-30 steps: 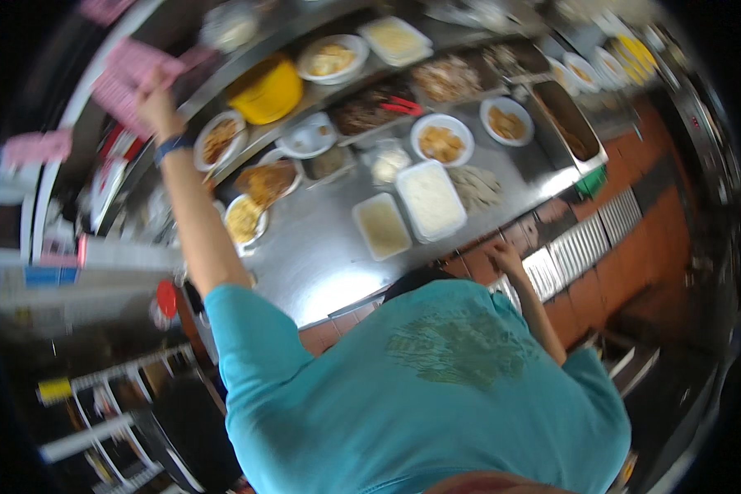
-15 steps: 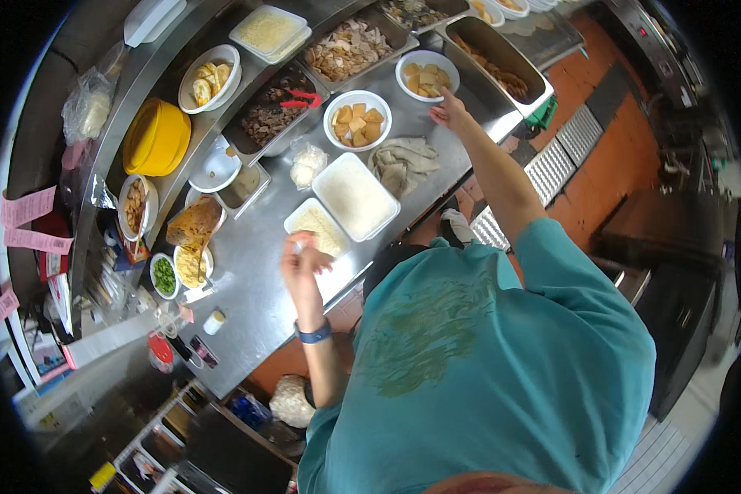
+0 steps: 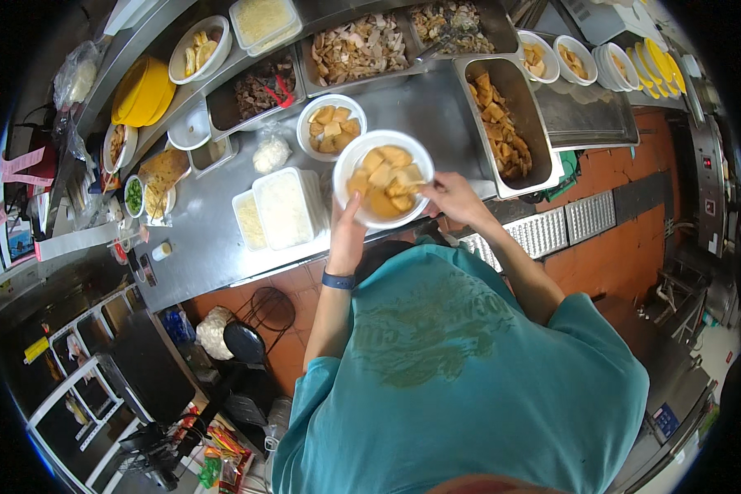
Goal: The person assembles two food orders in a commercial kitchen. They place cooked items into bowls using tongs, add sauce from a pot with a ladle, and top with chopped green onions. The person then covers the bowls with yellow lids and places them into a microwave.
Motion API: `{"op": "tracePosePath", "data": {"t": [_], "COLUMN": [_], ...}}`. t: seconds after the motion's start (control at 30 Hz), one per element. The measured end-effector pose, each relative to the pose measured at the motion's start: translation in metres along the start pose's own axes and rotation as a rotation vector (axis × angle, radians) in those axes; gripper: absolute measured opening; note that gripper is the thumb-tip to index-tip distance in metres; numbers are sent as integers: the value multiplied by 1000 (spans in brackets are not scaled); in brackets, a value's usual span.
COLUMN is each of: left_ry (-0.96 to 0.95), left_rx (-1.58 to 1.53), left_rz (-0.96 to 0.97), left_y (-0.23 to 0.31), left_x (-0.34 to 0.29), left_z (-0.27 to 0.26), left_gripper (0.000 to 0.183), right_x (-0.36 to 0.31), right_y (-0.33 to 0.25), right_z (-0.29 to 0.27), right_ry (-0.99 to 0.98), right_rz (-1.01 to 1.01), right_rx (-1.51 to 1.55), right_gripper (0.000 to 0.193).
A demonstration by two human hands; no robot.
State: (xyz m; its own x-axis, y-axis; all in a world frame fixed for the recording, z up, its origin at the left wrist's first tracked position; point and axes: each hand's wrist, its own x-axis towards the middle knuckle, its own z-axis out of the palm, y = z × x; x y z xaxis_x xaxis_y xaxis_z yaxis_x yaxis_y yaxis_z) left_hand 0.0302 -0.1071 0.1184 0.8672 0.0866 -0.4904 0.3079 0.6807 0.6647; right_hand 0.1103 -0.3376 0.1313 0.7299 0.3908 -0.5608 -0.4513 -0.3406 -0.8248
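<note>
Gripping a round white bowl (image 3: 382, 138) of golden-brown chunks (image 3: 383, 174) mid-frame, my left hand (image 3: 350, 239) and right hand (image 3: 457, 199) have fingers closed on its sides, above a grey stainless-steel counter (image 3: 202, 222); I see orange-red floor tiles (image 3: 609, 255) at right, white-framed shelving (image 3: 64, 390) lower left.

Bright; steel counter (image 3: 206, 257) gleaming; fisheye edges bent, corners black.

A round white plastic bowl (image 3: 384, 139) looks smooth, the silver metal counter (image 3: 191, 221) glossy, a turquoise cloth T-shirt (image 3: 486, 387) matt.
</note>
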Motion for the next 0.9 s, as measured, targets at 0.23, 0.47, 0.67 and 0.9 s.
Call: {"op": "tracePosePath", "data": {"t": [0.23,0.47,0.67,0.9], "left_ry": [204,248,186,128], "left_rx": [-89,205,69,49], "left_rz": [78,129,26,-83], "left_y": [-7,-5,-22,-36], "left_x": [-9,-18,-10,16], "left_z": [-15,-24,-31,-29], "left_gripper": [57,52,53,56], "right_x": [96,232,309,195], "right_y": [-91,-176,-212,-179], "right_z": [-35,140,190,97], "right_ry": [312,320,24,0], "right_rz": [-199,-596,-230,-310], "right_rx": [546,-1008,-1121,-796], "right_gripper": [23,61,35,39]}}
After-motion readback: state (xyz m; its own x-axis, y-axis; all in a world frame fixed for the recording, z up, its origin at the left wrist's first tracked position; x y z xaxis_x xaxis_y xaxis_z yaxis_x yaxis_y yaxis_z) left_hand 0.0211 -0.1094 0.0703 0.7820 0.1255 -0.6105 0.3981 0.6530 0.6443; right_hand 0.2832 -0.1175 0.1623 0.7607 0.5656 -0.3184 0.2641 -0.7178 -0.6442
